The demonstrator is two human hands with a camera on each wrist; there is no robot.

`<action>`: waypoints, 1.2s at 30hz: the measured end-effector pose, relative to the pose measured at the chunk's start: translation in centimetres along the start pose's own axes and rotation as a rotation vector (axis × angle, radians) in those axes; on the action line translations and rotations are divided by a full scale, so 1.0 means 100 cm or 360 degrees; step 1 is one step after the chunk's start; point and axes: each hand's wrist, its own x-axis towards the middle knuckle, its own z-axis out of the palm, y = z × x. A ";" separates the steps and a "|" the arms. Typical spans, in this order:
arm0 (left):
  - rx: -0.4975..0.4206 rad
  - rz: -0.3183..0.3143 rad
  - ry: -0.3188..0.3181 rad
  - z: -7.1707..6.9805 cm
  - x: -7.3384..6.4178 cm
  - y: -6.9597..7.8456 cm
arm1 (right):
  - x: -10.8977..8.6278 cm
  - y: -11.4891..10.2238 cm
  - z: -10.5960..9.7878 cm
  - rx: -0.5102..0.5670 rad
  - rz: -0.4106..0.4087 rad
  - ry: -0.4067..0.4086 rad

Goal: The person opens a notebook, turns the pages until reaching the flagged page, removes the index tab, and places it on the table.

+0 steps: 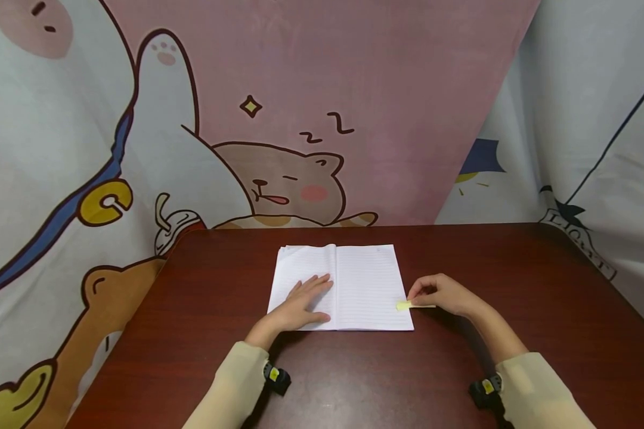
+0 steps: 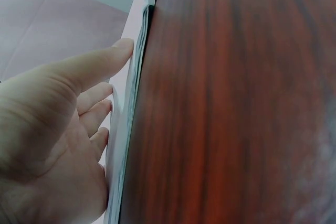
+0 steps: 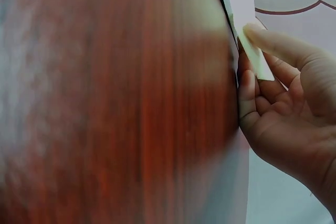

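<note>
An open lined notebook [image 1: 367,280] lies on the dark wooden table. My left hand [image 1: 305,305] rests flat on its left page, fingers spread and thumb reaching toward the centre fold. The left wrist view has that hand [image 2: 63,124] beside the notebook's edge [image 2: 125,145]. Over at the notebook's right edge, my right hand [image 1: 444,294] pinches a narrow pale yellow sticky note [image 1: 403,305] between thumb and fingers. One end of the note overlaps the right page, low near its outer side. In the right wrist view, the thumb presses on the strip [image 3: 265,72].
Brown tabletop [image 1: 375,375] surrounds the notebook, its far edge meeting a pink and white cartoon-printed curtain [image 1: 397,107]. Each sleeve cuff carries a small black wrist camera [image 1: 276,379] on a band.
</note>
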 end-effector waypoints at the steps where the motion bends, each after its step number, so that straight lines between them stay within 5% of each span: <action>1: 0.0001 -0.0002 0.0001 0.000 0.000 0.000 | 0.000 0.001 -0.001 0.0005 -0.0004 0.0006; 16: 0.0020 -0.0016 0.0006 0.000 0.000 -0.001 | -0.015 0.020 -0.024 -0.0011 -0.0010 0.0269; 36: 0.0015 -0.0018 0.0012 0.002 0.000 -0.002 | -0.020 0.024 -0.026 -0.0065 0.0169 0.0277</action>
